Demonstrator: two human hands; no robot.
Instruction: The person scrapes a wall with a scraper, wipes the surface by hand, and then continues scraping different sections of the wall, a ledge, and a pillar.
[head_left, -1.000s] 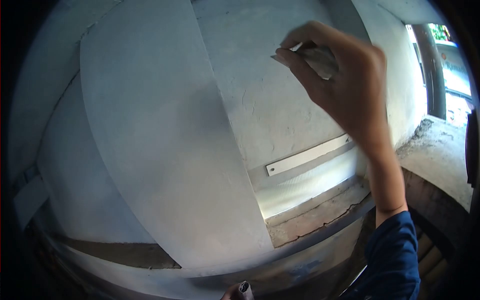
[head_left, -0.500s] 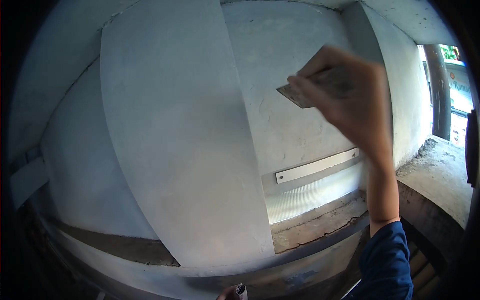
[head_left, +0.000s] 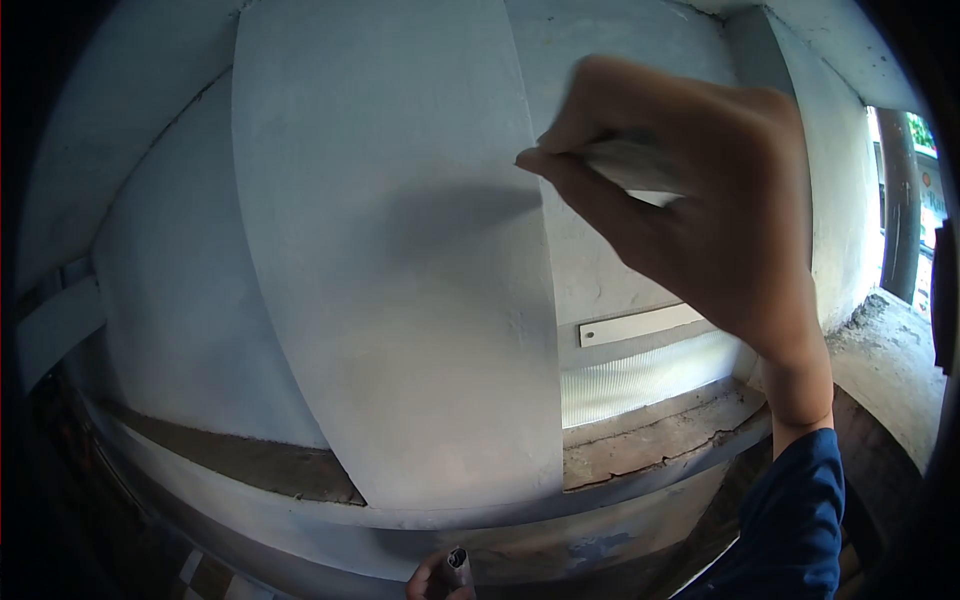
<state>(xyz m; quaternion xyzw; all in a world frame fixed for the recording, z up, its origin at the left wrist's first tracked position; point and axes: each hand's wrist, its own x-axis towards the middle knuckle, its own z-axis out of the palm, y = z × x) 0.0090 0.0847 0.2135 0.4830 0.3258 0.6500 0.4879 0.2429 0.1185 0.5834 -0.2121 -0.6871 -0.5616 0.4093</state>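
My right hand [head_left: 690, 190] is raised in front of the pale wall column [head_left: 390, 300], with thumb and fingertips pinched together. Within its curled fingers shows part of a thin grey sheet [head_left: 635, 160]; the rest is hidden by the hand. A soft shadow falls on the column just left of the fingertips. Low at the bottom edge, my left hand [head_left: 428, 580] grips a small rolled-up tube [head_left: 458, 565], light outside and dark inside, its open end pointing up. Only part of this hand is in view.
Right of the column, a white strip [head_left: 640, 325] is fixed above a ribbed translucent panel [head_left: 650, 378]. Below runs a rough, cracked ledge [head_left: 660, 430]. At far right, an opening beside a dark post [head_left: 902, 200] lets in daylight. Another ledge [head_left: 240, 455] lies lower left.
My right hand has moved closer to the camera, and the sheet's corner no longer sticks out past the fingers. My left hand and the tube show more at the bottom. The view has shifted slightly.
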